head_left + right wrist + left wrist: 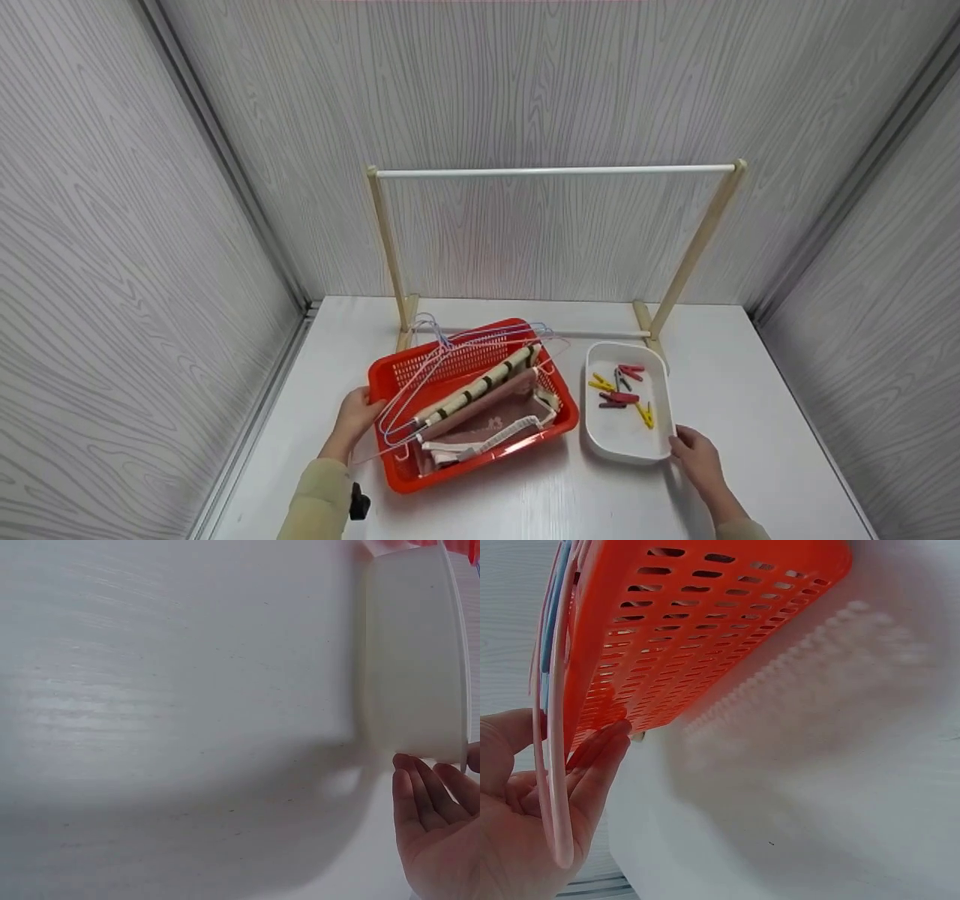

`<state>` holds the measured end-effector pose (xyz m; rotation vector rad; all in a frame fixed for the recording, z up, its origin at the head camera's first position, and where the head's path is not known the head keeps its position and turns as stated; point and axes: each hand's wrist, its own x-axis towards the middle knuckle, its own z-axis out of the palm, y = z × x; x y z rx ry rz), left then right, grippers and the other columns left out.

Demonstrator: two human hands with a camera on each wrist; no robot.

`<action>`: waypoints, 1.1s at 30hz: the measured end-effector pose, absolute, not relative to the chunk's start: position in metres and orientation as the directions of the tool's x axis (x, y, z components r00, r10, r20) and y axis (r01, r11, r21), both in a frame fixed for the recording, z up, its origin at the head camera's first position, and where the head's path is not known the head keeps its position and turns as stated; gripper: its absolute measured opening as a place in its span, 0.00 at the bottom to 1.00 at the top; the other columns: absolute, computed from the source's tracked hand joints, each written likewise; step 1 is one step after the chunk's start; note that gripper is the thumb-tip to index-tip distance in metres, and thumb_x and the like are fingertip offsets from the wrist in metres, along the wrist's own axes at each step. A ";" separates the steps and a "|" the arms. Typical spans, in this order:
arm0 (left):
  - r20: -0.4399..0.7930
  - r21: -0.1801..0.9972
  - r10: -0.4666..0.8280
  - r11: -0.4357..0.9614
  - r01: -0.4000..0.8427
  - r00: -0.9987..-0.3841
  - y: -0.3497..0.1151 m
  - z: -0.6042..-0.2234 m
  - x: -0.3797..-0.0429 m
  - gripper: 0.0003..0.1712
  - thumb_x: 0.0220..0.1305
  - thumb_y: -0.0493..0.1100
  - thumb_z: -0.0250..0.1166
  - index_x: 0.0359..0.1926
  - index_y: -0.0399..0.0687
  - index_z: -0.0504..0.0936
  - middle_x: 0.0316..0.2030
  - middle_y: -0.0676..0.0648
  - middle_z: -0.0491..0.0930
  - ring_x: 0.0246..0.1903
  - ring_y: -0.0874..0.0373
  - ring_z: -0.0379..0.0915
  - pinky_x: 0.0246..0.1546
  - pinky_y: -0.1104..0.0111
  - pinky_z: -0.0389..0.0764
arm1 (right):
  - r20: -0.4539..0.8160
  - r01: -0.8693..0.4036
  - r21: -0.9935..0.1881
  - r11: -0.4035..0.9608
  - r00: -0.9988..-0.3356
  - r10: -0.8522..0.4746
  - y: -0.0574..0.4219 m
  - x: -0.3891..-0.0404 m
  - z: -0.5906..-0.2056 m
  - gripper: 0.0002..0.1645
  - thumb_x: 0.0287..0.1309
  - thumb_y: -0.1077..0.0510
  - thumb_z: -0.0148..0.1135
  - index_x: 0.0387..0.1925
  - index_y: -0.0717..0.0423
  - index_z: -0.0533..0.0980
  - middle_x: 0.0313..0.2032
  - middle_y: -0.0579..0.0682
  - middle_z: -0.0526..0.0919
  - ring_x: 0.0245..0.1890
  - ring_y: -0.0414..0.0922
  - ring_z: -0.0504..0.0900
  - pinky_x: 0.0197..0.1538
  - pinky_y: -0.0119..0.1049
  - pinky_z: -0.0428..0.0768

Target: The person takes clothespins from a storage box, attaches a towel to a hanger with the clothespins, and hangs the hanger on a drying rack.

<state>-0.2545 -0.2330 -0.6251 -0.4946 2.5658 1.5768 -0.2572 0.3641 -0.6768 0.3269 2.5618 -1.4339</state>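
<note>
My left hand (355, 416) grips the left end of a red plastic basket (480, 478). In the left wrist view the fingers lie against its slotted wall, the thumb at the rim. Across the basket lie several thin pink and blue clothes hangers (450, 346). Folded cloths are inside: a cream one with dark bands (480, 386) and a dusty pink one (487, 424) with white trim. My right hand (697, 457) pinches the near right corner of a white tub (626, 447). Yellow, red and dark clothespins (619, 397) lie in the tub.
Behind both containers stands a rack with wooden legs (697, 251) and a white top bar (555, 172). Its foot bar runs close to the basket's back rim. The white table (750, 405) is walled by grey wood-grain panels (555, 90) at the back and sides.
</note>
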 end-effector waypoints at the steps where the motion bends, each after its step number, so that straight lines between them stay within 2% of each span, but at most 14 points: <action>1: -0.243 0.850 -0.221 0.420 -0.317 -0.945 -0.233 -0.625 -0.256 0.28 0.78 0.36 0.57 0.69 0.20 0.67 0.60 0.24 0.78 0.60 0.34 0.78 0.66 0.43 0.78 | -0.274 0.285 -0.812 0.509 -0.957 0.099 0.365 -0.257 -0.677 0.32 0.80 0.58 0.47 0.73 0.79 0.62 0.70 0.78 0.68 0.69 0.69 0.74 0.64 0.49 0.82; 11: -0.202 0.847 -0.210 0.452 -0.278 -0.957 -0.231 -0.624 -0.265 0.23 0.73 0.34 0.60 0.63 0.20 0.74 0.50 0.28 0.83 0.50 0.41 0.83 0.58 0.48 0.83 | -0.294 0.308 -0.807 0.504 -0.950 0.108 0.372 -0.260 -0.680 0.33 0.82 0.56 0.45 0.75 0.77 0.61 0.72 0.77 0.67 0.69 0.68 0.74 0.66 0.50 0.82; 17: -0.210 0.848 -0.186 0.455 -0.273 -0.960 -0.228 -0.621 -0.268 0.24 0.75 0.34 0.58 0.65 0.20 0.72 0.53 0.27 0.82 0.53 0.38 0.83 0.61 0.46 0.82 | -0.327 0.348 -0.789 0.506 -0.935 0.134 0.375 -0.261 -0.681 0.34 0.82 0.55 0.44 0.76 0.76 0.60 0.73 0.76 0.65 0.70 0.68 0.73 0.66 0.50 0.81; 23: -0.196 0.851 -0.167 0.462 -0.252 -0.966 -0.225 -0.618 -0.273 0.22 0.75 0.33 0.58 0.64 0.20 0.73 0.51 0.28 0.83 0.50 0.41 0.84 0.56 0.50 0.85 | -0.328 0.354 -0.787 0.505 -0.934 0.144 0.377 -0.260 -0.680 0.35 0.83 0.54 0.43 0.76 0.77 0.58 0.73 0.76 0.65 0.70 0.68 0.73 0.67 0.52 0.80; 33: -0.218 0.857 -0.154 0.442 -0.264 -0.964 -0.224 -0.617 -0.279 0.22 0.75 0.33 0.57 0.64 0.22 0.74 0.52 0.28 0.84 0.51 0.41 0.84 0.59 0.49 0.83 | -0.331 0.359 -0.789 0.499 -0.932 0.148 0.375 -0.259 -0.681 0.35 0.82 0.54 0.41 0.77 0.77 0.57 0.74 0.76 0.63 0.71 0.68 0.72 0.68 0.52 0.79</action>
